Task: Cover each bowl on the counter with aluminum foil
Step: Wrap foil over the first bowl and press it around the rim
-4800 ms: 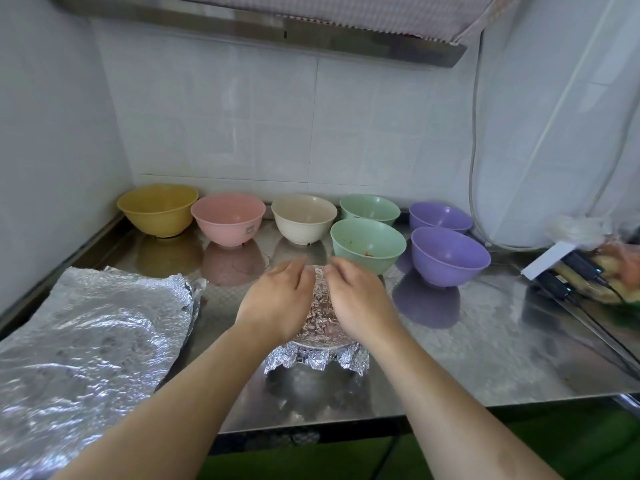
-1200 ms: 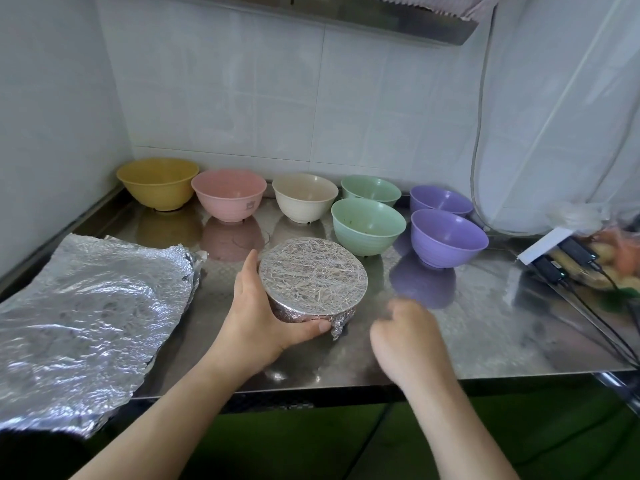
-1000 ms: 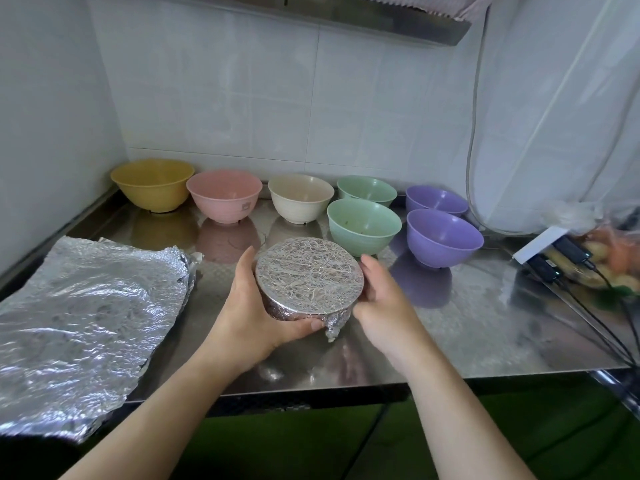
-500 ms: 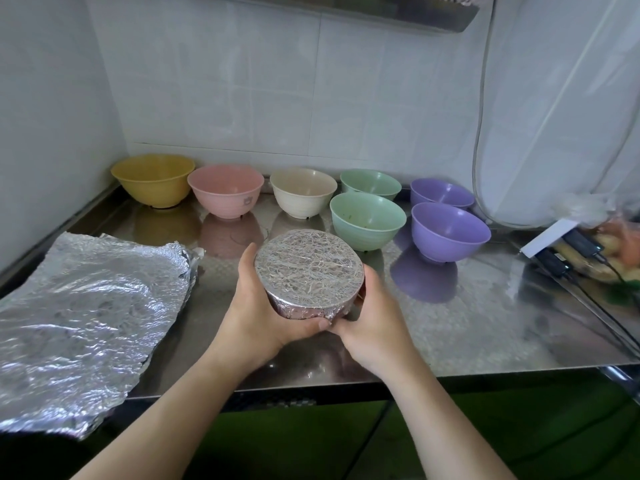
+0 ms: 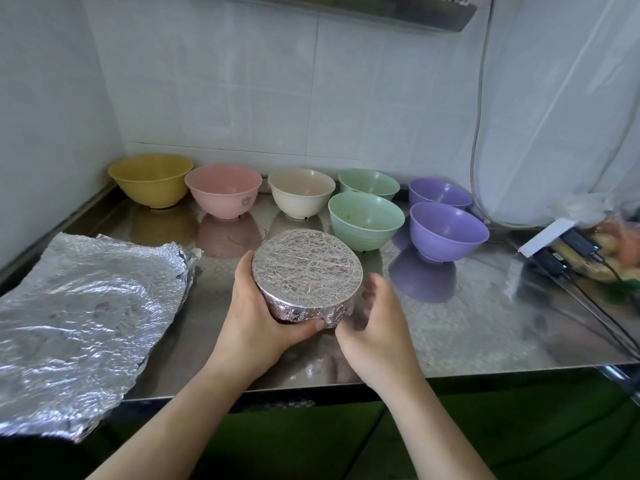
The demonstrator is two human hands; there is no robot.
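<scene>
Head view: left hand [image 5: 258,315] is gripping the foil-covered bowl [image 5: 307,273] near the counter [image 5: 467,320] front edge; right hand [image 5: 375,323] is hovering just beside it, fingers loosely spread, holding nothing. Uncovered bowls are sitting behind; foil sheet [image 5: 83,313] is lying left.

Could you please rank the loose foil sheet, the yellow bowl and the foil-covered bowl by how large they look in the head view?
1. Loose foil sheet, by far the largest.
2 and 3. Foil-covered bowl and yellow bowl look much alike. The covered bowl sits nearer the camera, so I would not rank these two.
</scene>
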